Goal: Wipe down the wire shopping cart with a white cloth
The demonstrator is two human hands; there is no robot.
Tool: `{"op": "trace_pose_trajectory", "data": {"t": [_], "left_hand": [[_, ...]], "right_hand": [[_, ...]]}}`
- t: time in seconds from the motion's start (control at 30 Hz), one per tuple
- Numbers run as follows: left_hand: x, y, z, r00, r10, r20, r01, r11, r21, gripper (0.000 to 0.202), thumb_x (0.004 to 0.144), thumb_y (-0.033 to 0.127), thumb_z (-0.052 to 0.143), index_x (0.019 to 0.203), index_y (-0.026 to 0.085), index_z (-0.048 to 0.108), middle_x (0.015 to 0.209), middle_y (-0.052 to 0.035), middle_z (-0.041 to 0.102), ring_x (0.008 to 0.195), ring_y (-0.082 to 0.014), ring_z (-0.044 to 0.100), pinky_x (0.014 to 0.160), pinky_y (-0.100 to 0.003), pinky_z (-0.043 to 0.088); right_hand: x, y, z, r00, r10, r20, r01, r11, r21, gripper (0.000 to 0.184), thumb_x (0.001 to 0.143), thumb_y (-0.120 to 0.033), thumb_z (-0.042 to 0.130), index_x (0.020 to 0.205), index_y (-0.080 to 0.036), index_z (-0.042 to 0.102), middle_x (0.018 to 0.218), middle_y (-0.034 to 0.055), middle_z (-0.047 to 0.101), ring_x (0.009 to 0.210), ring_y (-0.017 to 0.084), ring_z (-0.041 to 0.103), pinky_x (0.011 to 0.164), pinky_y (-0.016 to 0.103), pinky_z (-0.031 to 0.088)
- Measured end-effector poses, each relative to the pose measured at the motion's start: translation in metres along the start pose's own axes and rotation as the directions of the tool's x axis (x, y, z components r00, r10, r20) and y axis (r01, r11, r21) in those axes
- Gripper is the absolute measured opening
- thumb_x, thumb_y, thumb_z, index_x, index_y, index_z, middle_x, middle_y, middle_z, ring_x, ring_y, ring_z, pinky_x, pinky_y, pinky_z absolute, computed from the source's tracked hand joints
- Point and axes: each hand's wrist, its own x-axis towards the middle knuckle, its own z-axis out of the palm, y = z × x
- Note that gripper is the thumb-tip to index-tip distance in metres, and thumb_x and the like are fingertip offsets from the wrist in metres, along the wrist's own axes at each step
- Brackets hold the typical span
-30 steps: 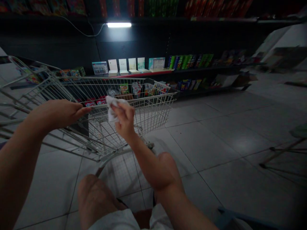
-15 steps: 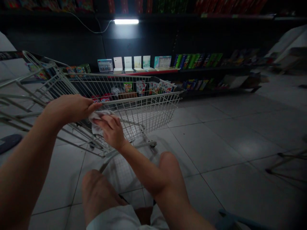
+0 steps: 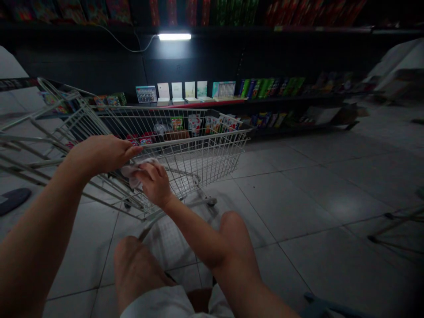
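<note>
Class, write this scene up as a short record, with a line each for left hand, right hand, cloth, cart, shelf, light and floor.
Left hand: on the cart's near top rail
Right hand: fingers on the cloth, below and right of the left hand in view
Cloth: white, crumpled; contact with the wires unclear
Cart: pale wire, in front of the shelf
Shelf: dark, red-edged in part, stocked
Light: lit tube
Floor: pale tiles

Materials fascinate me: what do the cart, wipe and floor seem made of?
Cart: probably metal, dull silvery, judging by thin wire bars.
Wipe: fabric or paper, I can't tell; pale, matte, crumpled.
Floor: perhaps ceramic tile, faintly glossy, with straight joints and blurred reflection.
</note>
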Motion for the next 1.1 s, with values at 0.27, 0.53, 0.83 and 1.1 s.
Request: {"op": "trace_pose_trajectory", "data": {"t": [0.27,0.53,0.83,1.1], "left_hand": [[-0.007,-0.010,-0.002,0.999,-0.007,0.037,0.006,0.999,0.037,0.074,0.090,0.069,0.018,0.108,0.018,0.069,0.096,-0.0133,0.072,0.088,-0.0296,0.066,0.072,-0.034,0.044],[0.028,0.038,-0.023,0.984,0.093,-0.153,-0.106,0.991,-0.077,0.074,0.094,0.064,0.009,0.120,0.019,0.062,0.106,-0.0123,0.069,0.098,-0.0288,0.064,0.078,-0.035,0.044],[0.068,0.081,-0.018,0.946,0.309,-0.101,-0.317,0.945,-0.084,0.058,0.097,0.047,0.020,0.111,0.014,0.065,0.090,-0.0134,0.071,0.080,-0.0230,0.065,0.070,-0.032,0.043],[0.072,0.071,-0.012,0.917,0.370,-0.151,-0.387,0.917,-0.101,0.052,0.097,0.044,0.022,0.096,0.017,0.067,0.075,-0.0091,0.068,0.069,-0.0194,0.062,0.066,-0.030,0.041]], "right_hand": [[-0.091,0.046,0.007,0.993,-0.093,0.071,0.093,0.996,0.017,0.021,0.091,-0.024,0.060,0.108,-0.029,0.072,0.110,0.0012,0.065,0.106,0.016,0.050,0.098,0.030,0.043],[0.005,0.056,-0.044,0.992,0.055,-0.110,-0.060,0.997,-0.049,0.033,0.090,-0.017,0.053,0.116,-0.029,0.070,0.124,0.0037,0.056,0.118,0.021,0.043,0.110,0.039,0.039],[-0.063,0.080,-0.028,0.999,0.033,0.042,-0.031,0.999,-0.042,0.024,0.089,-0.018,0.057,0.107,-0.025,0.072,0.109,0.0048,0.062,0.106,0.018,0.047,0.103,0.032,0.042],[-0.041,0.107,-0.032,0.984,0.049,-0.169,-0.067,0.993,-0.102,0.032,0.083,-0.012,0.055,0.106,-0.025,0.072,0.113,0.0057,0.057,0.109,0.021,0.044,0.105,0.037,0.041]]}}
